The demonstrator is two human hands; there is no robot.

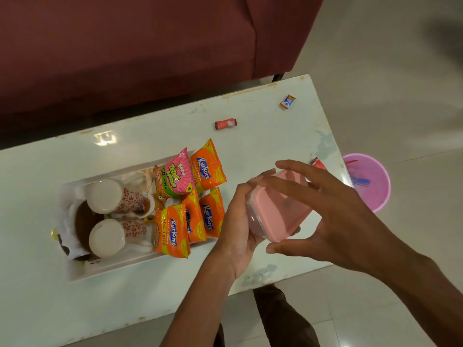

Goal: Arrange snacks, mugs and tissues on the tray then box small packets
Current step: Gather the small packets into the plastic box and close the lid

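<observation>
Gleaming white table [263, 136], maroon sofa [125, 46]

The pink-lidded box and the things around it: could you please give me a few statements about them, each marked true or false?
1. The left hand holds the pink-lidded box. True.
2. The box's lid is off. False: the pink lid sits on it, with the right hand over it.
3. Two patterned mugs lie in the white tray. True.
4. The red small packet is in the tray. False: it lies on the white table.
5. The pink bin stands on the table. False: it stands on the floor beside it.
</observation>
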